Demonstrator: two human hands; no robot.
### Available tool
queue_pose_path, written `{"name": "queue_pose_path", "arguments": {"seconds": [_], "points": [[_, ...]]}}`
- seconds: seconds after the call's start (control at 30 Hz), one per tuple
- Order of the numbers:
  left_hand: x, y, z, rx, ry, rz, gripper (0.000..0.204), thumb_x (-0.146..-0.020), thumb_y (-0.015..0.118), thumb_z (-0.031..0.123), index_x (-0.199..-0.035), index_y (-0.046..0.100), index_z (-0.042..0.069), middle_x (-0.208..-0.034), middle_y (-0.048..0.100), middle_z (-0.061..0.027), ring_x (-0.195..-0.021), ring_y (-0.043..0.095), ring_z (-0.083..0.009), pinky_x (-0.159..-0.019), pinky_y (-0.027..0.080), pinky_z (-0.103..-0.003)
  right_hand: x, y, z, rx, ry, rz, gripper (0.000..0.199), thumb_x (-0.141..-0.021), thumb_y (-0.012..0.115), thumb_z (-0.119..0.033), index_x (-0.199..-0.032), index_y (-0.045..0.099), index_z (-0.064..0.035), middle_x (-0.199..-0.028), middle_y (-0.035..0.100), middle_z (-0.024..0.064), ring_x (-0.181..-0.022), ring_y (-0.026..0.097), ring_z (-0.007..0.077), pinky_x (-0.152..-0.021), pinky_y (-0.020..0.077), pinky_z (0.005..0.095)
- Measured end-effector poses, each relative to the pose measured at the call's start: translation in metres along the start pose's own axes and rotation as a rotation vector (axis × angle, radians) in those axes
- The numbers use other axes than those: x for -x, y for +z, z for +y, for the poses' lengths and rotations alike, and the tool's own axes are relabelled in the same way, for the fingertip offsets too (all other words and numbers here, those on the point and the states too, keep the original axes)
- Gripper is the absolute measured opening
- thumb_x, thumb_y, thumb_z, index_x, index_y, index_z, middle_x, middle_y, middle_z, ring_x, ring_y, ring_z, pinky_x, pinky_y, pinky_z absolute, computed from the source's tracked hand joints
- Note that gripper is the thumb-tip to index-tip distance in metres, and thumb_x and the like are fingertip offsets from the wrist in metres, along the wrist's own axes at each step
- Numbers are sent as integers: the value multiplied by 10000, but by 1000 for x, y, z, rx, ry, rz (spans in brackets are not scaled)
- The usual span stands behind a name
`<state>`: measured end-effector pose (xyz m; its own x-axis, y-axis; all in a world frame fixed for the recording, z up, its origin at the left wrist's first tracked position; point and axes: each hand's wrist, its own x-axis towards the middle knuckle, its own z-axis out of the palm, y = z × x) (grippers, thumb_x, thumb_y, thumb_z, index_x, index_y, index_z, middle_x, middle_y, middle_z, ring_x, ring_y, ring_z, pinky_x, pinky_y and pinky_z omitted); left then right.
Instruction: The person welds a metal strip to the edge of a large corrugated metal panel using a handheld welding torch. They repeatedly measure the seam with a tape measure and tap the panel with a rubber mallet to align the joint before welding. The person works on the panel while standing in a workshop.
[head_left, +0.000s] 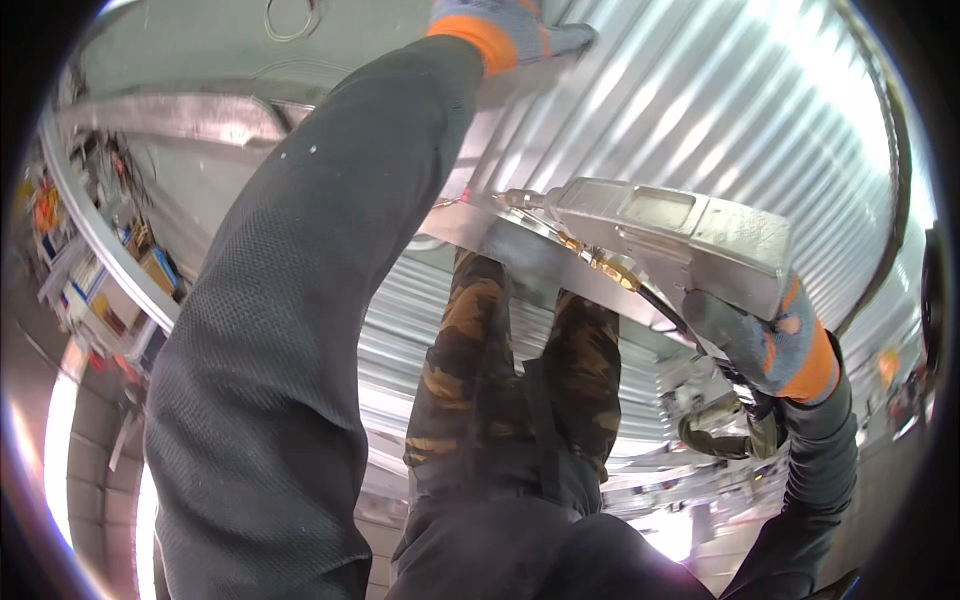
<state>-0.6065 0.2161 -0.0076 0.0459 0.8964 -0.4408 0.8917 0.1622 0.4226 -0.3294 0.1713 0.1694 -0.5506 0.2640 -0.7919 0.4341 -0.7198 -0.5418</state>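
Observation:
My left hand, in a grey glove with an orange cuff, presses flat against the corrugated metal sheet at the top of the view; its dark sleeve crosses the picture. My right hand, in the same kind of glove, grips the handle of a grey metal power tool. The tool's brass-fitted nose points left onto a flat metal rail that runs across the corrugated sheet. My camouflage trouser legs show below the rail.
A curved metal frame runs along the upper left, with a metal ring above it. Shelves with boxes and small items stand at the far left. A dark hose leaves the tool. More metal parts lie lower right.

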Motion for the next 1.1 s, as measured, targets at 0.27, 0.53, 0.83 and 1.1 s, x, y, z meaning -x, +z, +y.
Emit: {"name": "queue_pose_path", "arguments": {"seconds": [0.27, 0.53, 0.83, 1.1], "points": [[7, 3, -12, 29, 26, 91, 1143, -788, 770, 524, -1593, 134, 21, -1439, 422, -312, -1287, 511, -456, -1059, 457, -464, -48, -24, 30, -45, -23, -309, 296, -860, 706, -25, -1156, 706, -8, -1153, 718, 113, -1032, 694, 181, -892, 537, 281], [2, 5, -13, 23, 15, 65, 1138, -794, 769, 515, -1583, 132, -2, -1397, 464, -314, -1265, 531, -444, -1050, 461, -461, -67, -30, 52, 122, -191, -371, 321, -870, 703, -36, -1191, 695, -23, -1175, 710, 106, -1087, 685, 232, -941, 526, 318], [9, -10, -6, 46, -30, -31, 1158, -797, 764, 518, -1595, 104, -1, -1442, 412, -319, -1276, 531, -443, -1066, 453, -446, -59, -29, 80, -145, 150, -231, 819, -848, 826, -348, -1459, 429, 25, -1366, 576, 201, -1145, 666, 278, -994, 559, 365], [1, 3, -16, -43, -34, -7, 1159, -797, 762, 528, -1596, 109, -1, -1444, 411, -310, -1276, 536, -442, -1072, 458, -436, -77, -21, 82, 334, -378, -393, 425, -894, 736, -14, -1301, 616, -7, -1199, 696, 99, -1041, 680, 146, -872, 549, 279]]}}
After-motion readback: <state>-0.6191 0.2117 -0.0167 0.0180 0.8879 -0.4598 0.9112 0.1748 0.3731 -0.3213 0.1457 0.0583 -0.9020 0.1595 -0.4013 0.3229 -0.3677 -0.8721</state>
